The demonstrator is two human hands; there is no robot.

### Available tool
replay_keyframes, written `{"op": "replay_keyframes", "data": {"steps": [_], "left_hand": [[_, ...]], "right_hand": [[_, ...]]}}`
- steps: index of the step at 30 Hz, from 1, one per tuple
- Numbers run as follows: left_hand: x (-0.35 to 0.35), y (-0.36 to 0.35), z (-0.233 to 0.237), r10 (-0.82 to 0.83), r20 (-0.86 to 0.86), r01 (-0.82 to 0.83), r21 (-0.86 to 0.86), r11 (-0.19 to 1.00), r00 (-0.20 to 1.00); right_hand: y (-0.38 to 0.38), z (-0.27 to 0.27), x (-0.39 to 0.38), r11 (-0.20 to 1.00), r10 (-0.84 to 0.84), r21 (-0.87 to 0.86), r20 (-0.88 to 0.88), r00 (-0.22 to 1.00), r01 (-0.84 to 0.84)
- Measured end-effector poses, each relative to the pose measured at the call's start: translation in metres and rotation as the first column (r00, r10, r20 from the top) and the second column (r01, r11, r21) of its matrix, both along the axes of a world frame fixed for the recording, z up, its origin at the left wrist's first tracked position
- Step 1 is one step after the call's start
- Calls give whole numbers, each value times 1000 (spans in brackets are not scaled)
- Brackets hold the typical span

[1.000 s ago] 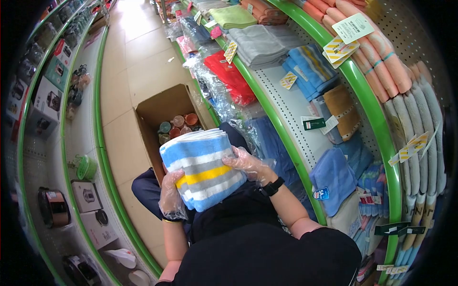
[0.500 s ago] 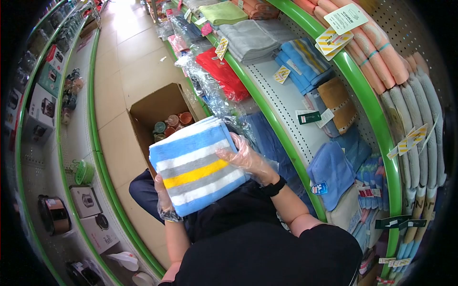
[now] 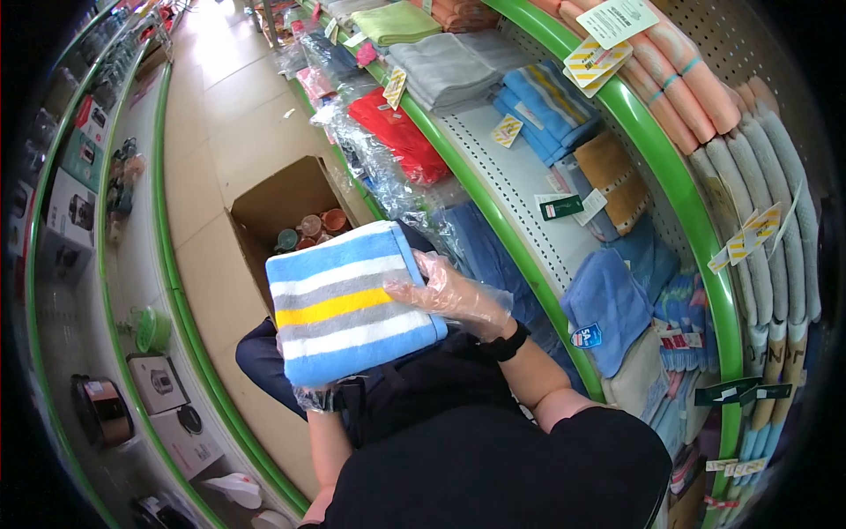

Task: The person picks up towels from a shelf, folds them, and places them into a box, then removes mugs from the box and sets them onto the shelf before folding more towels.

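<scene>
A folded striped towel [image 3: 344, 304] in blue, white, grey and yellow is held over the lap. Gripping its right edge is my right hand [image 3: 449, 295], in a clear plastic glove, with the thumb on top. My left hand [image 3: 315, 397], gloved too, is mostly hidden beneath the towel's lower left part; only the glove's cuff and wrist area show clearly, and its fingers are out of sight.
An open cardboard box [image 3: 282, 189] with several cups stands on the floor ahead. On the right, a green-edged shelf [image 3: 493, 198] bears folded towels, one a blue-striped towel [image 3: 546, 110]. Boxed appliances [image 3: 159, 383] line the left shelf.
The towel has shifted slightly left and tilted flatter, now covering most of my left hand. My right hand still grips its right edge, and the whole view has shifted slightly.
</scene>
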State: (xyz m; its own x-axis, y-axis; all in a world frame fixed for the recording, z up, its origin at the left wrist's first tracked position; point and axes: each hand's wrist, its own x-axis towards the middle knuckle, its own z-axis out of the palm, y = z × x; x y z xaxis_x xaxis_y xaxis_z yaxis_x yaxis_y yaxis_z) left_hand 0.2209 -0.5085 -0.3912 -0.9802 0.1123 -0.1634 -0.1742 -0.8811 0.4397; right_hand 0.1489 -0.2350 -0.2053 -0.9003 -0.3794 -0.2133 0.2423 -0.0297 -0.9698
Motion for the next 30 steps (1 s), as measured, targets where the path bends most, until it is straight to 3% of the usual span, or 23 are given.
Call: {"op": "replay_keyframes", "data": {"steps": [4, 5, 6, 7, 8, 10, 14, 16, 17, 22, 25, 27, 30], "left_hand": [[-6, -2, -14, -27, -45, 23, -93, 995, 999], [-7, 16, 25, 21, -48, -23, -47, 999, 999], [-9, 32, 58, -28, -29, 34, 227, 973, 999], [-11, 25, 28, -71, -117, 99, 250, 963, 991], [-16, 28, 34, -114, -195, 177, 350, 920, 974], [-17, 35, 56, -100, -133, 144, 373, 917, 986], [-22, 26, 51, -177, -73, 191, 319, 928, 981], [-19, 27, 60, -209, -105, 230, 280, 932, 972], [-16, 29, 68, -130, 0, 130, 56, 990, 992], [-16, 28, 71, -153, 13, 151, 106, 983, 988], [-17, 31, 79, -149, 33, 145, 99, 984, 988], [-17, 32, 82, -128, 54, 128, 8, 992, 990], [-18, 35, 90, -140, 129, 132, 69, 989, 982]], "right_hand": [[3, -2, 0, 995, -40, -94, 15, 999, 41], [5, -12, -2, 992, -84, -87, 96, 992, 92], [8, -21, -5, 978, -93, -169, 174, 980, 123], [6, -15, -4, 972, -87, -194, 218, 972, 130], [5, -8, -6, 967, -79, -215, 258, 963, 137], [12, -22, -7, 957, -77, -249, 281, 957, 151], [18, -22, -6, 895, -111, -374, 342, 933, 244], [26, -29, -6, 895, -190, -329, 326, 926, 300], [26, -26, -7, 908, -150, -328, 323, 934, 259], [25, -21, -10, 965, -3, -253, 259, 966, 71], [18, -25, -7, 969, -68, -219, 205, 976, 114], [13, -18, -5, 971, -92, -197, 226, 970, 137], [12, -18, -6, 974, -102, -174, 234, 967, 145]]}}
